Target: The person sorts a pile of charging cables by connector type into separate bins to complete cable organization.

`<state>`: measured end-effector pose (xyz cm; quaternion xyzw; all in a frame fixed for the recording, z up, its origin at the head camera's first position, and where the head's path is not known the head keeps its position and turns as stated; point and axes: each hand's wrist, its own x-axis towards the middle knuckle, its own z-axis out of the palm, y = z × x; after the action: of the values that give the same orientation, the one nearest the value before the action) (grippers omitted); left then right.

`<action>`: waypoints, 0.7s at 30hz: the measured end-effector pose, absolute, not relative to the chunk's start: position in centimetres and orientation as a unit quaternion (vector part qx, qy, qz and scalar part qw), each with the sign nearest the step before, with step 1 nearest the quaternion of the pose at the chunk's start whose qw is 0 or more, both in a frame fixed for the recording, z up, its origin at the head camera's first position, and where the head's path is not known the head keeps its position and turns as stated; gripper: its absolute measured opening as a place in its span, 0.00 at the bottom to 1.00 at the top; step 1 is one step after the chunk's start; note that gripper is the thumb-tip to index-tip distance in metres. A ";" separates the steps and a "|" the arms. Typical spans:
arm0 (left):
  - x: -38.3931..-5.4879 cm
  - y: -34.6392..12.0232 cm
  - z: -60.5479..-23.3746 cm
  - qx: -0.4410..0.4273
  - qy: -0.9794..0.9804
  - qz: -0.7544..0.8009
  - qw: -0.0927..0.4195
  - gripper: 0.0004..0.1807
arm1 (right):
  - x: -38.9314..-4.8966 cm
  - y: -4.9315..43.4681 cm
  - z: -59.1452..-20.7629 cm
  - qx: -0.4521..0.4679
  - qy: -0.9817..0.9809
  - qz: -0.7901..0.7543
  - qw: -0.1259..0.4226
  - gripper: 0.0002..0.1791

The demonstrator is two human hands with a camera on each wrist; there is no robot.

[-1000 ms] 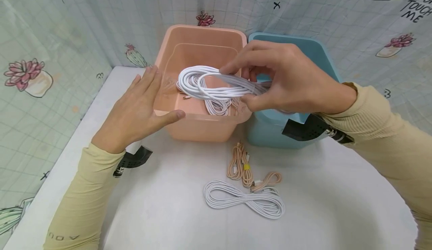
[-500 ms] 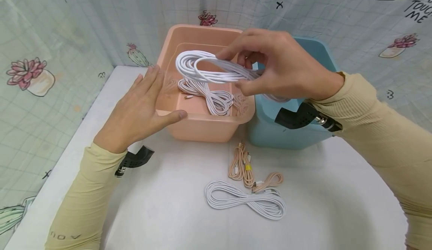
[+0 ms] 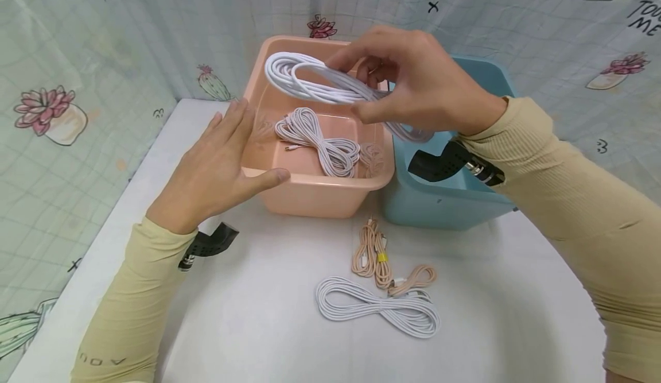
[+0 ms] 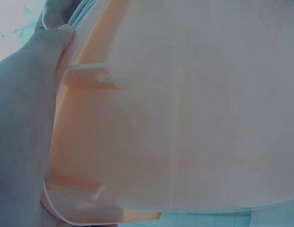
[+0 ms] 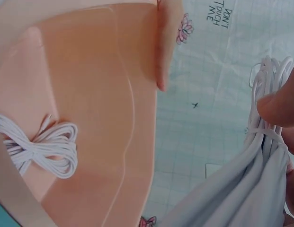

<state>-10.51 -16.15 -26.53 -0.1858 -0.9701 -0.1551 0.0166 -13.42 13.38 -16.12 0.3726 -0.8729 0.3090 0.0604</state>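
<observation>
Above the orange bin (image 3: 315,182), my right hand (image 3: 418,84) pinches a coiled white cable (image 3: 304,81) near its middle, between thumb and fingers. The right wrist view shows a band round the held coil (image 5: 267,137) beside my thumb. My left hand (image 3: 206,167) rests with straight fingers on the bin's left rim, thumb over the front corner. In the left wrist view that hand (image 4: 28,109) lies along the bin's outer wall (image 4: 161,118). Another bundled white cable (image 3: 322,142) lies on the bin's floor.
A blue bin (image 3: 434,208) stands against the orange bin's right side, partly behind my right hand. On the white table (image 3: 248,320) in front lie a white cable coil (image 3: 377,305) and several tan cables (image 3: 372,254). A patterned curtain (image 3: 155,27) hangs behind and at left.
My right hand has risen away from the orange bin's floor with the white cable, uncovering the bundle inside. My left hand stays on the rim.
</observation>
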 end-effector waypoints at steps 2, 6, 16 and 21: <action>-10.5 -16.2 -26.5 -0.185 -0.970 -0.155 0.016 0.60 | -13.7 13.2 -16.2 0.368 -0.873 0.314 0.059 0.26; -10.5 -16.2 -26.5 -0.186 -0.970 -0.154 0.016 0.60 | -14.3 12.8 -16.3 0.361 -0.876 0.316 0.057 0.25; -10.5 -16.2 -26.4 -0.186 -0.971 -0.150 0.016 0.61 | -16.0 11.6 -16.6 0.345 -0.889 0.296 0.047 0.25; -10.5 -16.2 -26.5 -0.188 -0.970 -0.153 0.021 0.61 | -16.8 10.8 -16.8 0.344 -0.889 0.299 0.037 0.25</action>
<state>-10.51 -16.23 -26.48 -0.1877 -0.9700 -0.1533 0.0212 -16.83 10.77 -16.85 0.3439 -0.8895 0.2986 0.0372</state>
